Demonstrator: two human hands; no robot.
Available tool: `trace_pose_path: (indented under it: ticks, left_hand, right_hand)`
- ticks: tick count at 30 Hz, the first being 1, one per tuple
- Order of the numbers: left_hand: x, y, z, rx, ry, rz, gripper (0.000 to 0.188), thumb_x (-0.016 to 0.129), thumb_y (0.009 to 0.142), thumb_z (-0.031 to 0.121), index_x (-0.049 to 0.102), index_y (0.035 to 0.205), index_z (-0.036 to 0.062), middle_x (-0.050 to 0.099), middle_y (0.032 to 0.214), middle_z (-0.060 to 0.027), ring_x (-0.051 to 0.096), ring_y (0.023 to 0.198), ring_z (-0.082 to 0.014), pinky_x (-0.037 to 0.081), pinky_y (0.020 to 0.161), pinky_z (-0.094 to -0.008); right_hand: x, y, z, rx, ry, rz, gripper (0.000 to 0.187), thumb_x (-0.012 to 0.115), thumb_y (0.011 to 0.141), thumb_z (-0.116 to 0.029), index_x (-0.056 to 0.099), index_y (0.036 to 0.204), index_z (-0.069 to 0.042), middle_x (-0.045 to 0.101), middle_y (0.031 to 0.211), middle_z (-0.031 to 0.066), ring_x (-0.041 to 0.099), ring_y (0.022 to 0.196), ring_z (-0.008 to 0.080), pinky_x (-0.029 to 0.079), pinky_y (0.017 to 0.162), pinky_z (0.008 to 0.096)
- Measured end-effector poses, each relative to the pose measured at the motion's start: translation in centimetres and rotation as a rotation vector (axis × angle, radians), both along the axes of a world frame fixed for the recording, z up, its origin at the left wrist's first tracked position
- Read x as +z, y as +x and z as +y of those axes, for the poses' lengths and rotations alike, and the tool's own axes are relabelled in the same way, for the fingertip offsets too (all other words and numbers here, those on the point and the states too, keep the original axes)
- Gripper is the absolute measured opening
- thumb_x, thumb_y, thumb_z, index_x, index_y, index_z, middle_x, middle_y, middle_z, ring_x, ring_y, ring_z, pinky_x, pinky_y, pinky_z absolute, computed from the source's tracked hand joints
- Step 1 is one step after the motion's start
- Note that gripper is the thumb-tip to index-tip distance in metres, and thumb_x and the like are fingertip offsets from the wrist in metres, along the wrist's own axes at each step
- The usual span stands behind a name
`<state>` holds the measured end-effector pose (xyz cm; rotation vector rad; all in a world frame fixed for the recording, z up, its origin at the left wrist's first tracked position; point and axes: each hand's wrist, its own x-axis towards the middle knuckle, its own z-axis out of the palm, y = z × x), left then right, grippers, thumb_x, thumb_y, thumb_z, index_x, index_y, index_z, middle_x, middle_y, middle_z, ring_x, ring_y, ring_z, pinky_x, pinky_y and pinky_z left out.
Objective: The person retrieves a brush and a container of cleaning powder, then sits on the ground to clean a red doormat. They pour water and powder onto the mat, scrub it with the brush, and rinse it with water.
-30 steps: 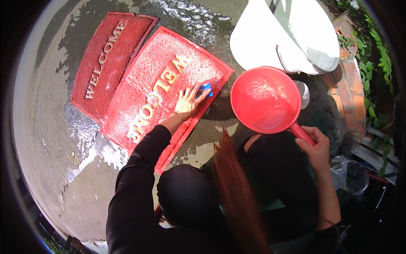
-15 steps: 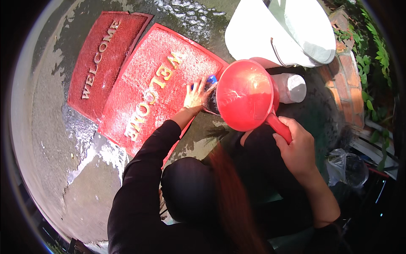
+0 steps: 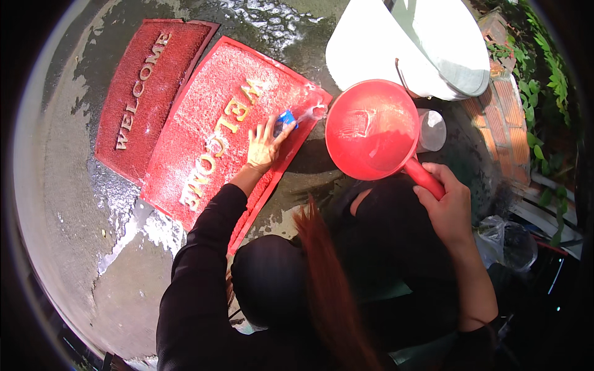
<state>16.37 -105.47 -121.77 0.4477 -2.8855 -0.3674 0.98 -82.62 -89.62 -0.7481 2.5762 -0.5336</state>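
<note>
My right hand [image 3: 447, 207] grips the handle of a red plastic dipper [image 3: 371, 145], held over my knees with some water in its bowl. Water runs from its left rim onto the near red doormat [image 3: 185, 139], splashing at that mat's upper right corner. On this mat rests my left hand [image 3: 265, 148], thumb and fingers around a small blue scrubber [image 3: 285, 119]; its underside is hidden. Raised pale letters run across the mat. A second red doormat [image 3: 162, 93] with similar letters lies to the left, its edge meeting the first.
A large white bucket [image 3: 365, 46] stands at the upper right, beside a clear plastic container [image 3: 432, 131]. Bricks [image 3: 510, 127] and green plants [image 3: 541, 80] border the right side. A clear plastic bag [image 3: 495, 241] lies at lower right. The concrete floor [image 3: 71, 229] is wet, with foam patches.
My left hand has moved left with the blue scrubber, from the mat's right edge onto its surface. The dipper has shifted slightly right and up; water now splashes on the mat's corner.
</note>
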Motion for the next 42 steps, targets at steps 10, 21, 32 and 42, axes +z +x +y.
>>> trace_pose_path:
  ticks: [10, 21, 32, 42]
  left_hand:
    - [0.3, 0.4, -4.3, 0.352, -0.131, 0.063, 0.042, 0.050, 0.085, 0.019, 0.049, 0.124, 0.0344, 0.043, 0.126, -0.0138, 0.044, 0.107, -0.0335, 0.036, 0.086, -0.0475]
    - [2.9, 30.5, 5.5, 0.210, 0.060, -0.183, 0.057, 0.052, 0.077, 0.009, 0.048, 0.123, 0.0413, 0.040, 0.130, -0.0109, 0.047, 0.106, -0.0281, 0.037, 0.085, -0.0444]
    - [1.7, 16.5, 2.3, 0.439, 0.019, -0.001, 0.057, 0.052, 0.075, 0.007, 0.048, 0.123, 0.0382, 0.038, 0.130, -0.0114, 0.042, 0.111, -0.0308, 0.035, 0.089, -0.0460]
    - [3.8, 25.5, 9.4, 0.522, 0.146, -0.147, 0.062, 0.055, 0.075, 0.010, 0.042, 0.128, 0.0386, 0.038, 0.130, -0.0123, 0.041, 0.112, -0.0308, 0.032, 0.090, -0.0467]
  right_hand:
    - [-1.4, 0.9, -0.3, 0.087, -0.039, -0.191, 0.034, 0.067, 0.070, -0.004, 0.056, 0.102, 0.003, 0.064, 0.088, 0.0170, 0.064, 0.080, 0.0222, 0.047, 0.074, 0.0291]
    - [2.2, 1.0, -1.8, -0.053, -0.342, -0.351, 0.037, 0.063, 0.077, -0.002, 0.053, 0.112, -0.001, 0.060, 0.087, 0.0024, 0.048, 0.062, 0.0031, 0.034, 0.048, 0.0158]
    - [1.6, 3.9, -7.4, 0.235, -0.212, -0.131, 0.034, 0.061, 0.078, -0.003, 0.054, 0.111, 0.000, 0.060, 0.091, 0.0033, 0.053, 0.073, 0.0075, 0.042, 0.062, 0.0206]
    - [-6.2, 14.6, -11.4, 1.123, 0.000, 0.313, 0.041, 0.062, 0.069, -0.001, 0.053, 0.108, -0.006, 0.054, 0.087, 0.0111, 0.057, 0.080, 0.0287, 0.051, 0.065, 0.0384]
